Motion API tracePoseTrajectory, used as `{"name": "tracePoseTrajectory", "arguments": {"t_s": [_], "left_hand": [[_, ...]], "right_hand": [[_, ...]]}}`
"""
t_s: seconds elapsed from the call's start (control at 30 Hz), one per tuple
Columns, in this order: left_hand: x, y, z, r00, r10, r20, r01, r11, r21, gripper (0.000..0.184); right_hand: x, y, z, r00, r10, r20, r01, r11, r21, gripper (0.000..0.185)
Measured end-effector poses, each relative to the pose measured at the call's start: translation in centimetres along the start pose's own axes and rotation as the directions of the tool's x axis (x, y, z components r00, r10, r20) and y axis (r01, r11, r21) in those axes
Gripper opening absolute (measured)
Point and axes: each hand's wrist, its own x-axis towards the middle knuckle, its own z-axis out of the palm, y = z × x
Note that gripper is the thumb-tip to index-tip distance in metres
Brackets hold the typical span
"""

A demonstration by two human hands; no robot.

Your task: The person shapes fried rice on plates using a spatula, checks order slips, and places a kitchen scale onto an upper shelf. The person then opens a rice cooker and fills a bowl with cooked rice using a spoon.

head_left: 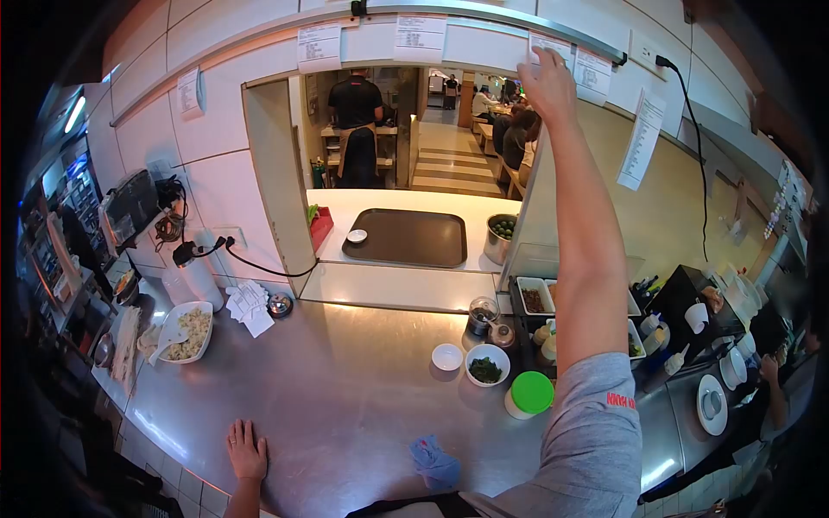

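Observation:
My right hand is raised to the metal ticket rail above the pass window. Its fingers are bent around the top of a printed slip; whether they pinch it is hard to make out. Another slip hangs just right of the hand. Down at the left, my left hand lies flat on the steel counter, fingers spread, holding nothing. A crumpled blue cloth lies on the counter between my arms.
A dark tray with a small white dish sits in the pass window. Right of centre stand a bowl of greens and a green-lidded tub. A bowl with a spoon is at the left. People are beyond the window and at the right.

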Motion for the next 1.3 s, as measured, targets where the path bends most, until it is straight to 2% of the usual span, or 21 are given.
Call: {"name": "tracePoseTrajectory", "arguments": {"t_s": [0.17,0.23,0.33,0.43,0.63,0.77,0.8,0.9,0.93,1.03,1.07,1.2,1.3], "left_hand": [[0.1,-0.3,-0.1,1.0,-0.007,0.012,0.007,1.0,-0.027,0.053],[0.1,-0.3,-0.4,1.0,-0.002,0.015,0.002,0.999,-0.047,0.053],[0.2,-0.1,-0.8,1.0,-0.002,0.007,0.002,0.998,-0.06,0.052],[0.2,-0.5,-0.4,1.0,0.007,-0.002,-0.008,0.998,-0.063,0.053],[0.1,-0.4,0.4,1.0,0.01,0.009,-0.01,1.0,0.003,0.053],[0.1,-0.4,0.3,1.0,0.01,0.018,-0.01,1.0,0.004,0.052],[0.2,-0.5,0.5,1.0,0.017,0.012,-0.017,1.0,0.002,0.053],[0.2,-0.9,0.5,0.999,0.04,0.009,-0.04,0.999,-0.008,0.054],[0.3,-0.9,0.2,0.999,0.046,0.011,-0.046,0.999,-0.019,0.055],[0.2,-1.2,-0.1,0.999,0.046,0.012,-0.045,0.996,-0.076,0.056],[0.3,-1.3,-0.3,0.999,0.049,0.011,-0.048,0.994,-0.095,0.056],[0.5,-1.5,-0.8,0.999,0.038,0.032,-0.032,0.988,-0.153,0.057],[0.7,-1.5,-1.1,0.999,0.039,0.037,-0.032,0.986,-0.162,0.057]], "right_hand": [[1.5,-12.2,3.6,0.976,-0.108,0.191,0.153,0.959,-0.238,0.055],[0.9,-15.8,6.1,0.965,-0.184,0.189,0.24,0.908,-0.345,0.064],[0.1,-17.0,6.5,0.939,-0.111,0.326,0.232,0.904,-0.358,0.068],[-0.1,-14.1,5.3,0.942,-0.135,0.306,0.257,0.877,-0.406,0.071],[-0.3,-6.8,0.7,0.933,-0.045,0.358,0.197,0.896,-0.398,0.076],[1.4,-6.9,1.3,0.969,-0.077,0.234,0.118,0.979,-0.168,0.069],[1.7,-8.0,2.2,0.979,-0.158,0.128,0.173,0.977,-0.121,0.062],[2.2,-14.5,5.4,0.96,-0.242,0.142,0.266,0.944,-0.193,0.055],[1.6,-17.5,5.9,0.95,-0.257,0.18,0.295,0.926,-0.237,0.049],[1.2,-24.6,8.6,0.915,-0.278,0.292,0.364,0.882,-0.299,0.047],[1.3,-26.7,9.4,0.917,-0.251,0.31,0.342,0.895,-0.287,0.047],[1.6,-31.0,13.3,0.939,-0.322,0.125,0.345,0.885,-0.311,0.057],[0.5,-29.8,14.9,0.944,-0.251,0.215,0.319,0.86,-0.398,0.063]]}}
